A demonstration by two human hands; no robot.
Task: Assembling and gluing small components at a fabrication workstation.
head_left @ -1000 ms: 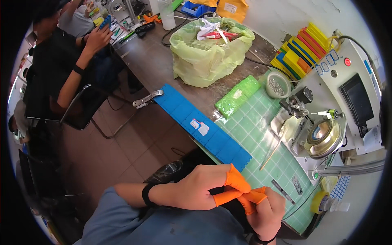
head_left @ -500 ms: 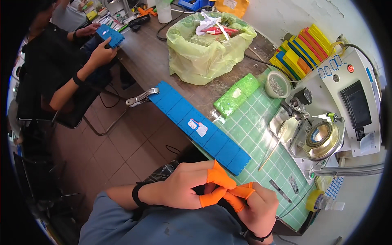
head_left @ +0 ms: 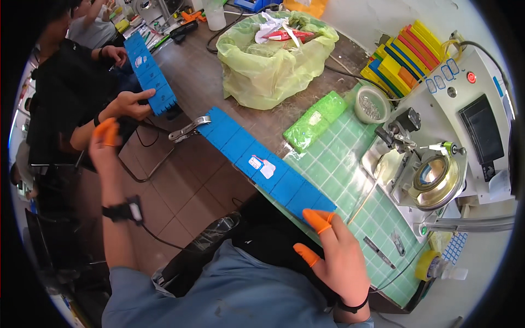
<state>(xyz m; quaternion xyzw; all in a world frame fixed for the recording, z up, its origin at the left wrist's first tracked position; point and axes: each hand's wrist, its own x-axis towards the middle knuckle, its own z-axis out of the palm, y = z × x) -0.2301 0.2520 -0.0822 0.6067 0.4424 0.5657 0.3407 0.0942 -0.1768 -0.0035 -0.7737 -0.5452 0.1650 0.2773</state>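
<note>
A long blue segmented strip (head_left: 284, 183) with a white label lies slantwise along the table's near edge. A metal clamp (head_left: 188, 129) sits at its far left end. My right hand (head_left: 342, 259), with orange finger cots on thumb and index finger, is at the strip's near end; thumb and fingers are apart. The index fingertip overlaps the strip's corner; whether it touches cannot be told. My left hand (head_left: 104, 146) is raised far out to the left over the floor, somewhat blurred. Its orange-covered fingertips are pinched together, and anything between them is too small to make out.
On the green gridded mat (head_left: 328, 169) lie a green wrapped block (head_left: 314, 121), tweezers (head_left: 379, 252) and a small blade tool (head_left: 397, 242). A bowl (head_left: 372, 105), a machine (head_left: 435, 183) and a bag-lined bin (head_left: 273, 65) stand beyond. At left, a co-worker holds another blue strip (head_left: 150, 74).
My hands have parted: the left swung far out to the left and up, the right opened near the strip's end. The co-worker's blue strip now shows at greater length.
</note>
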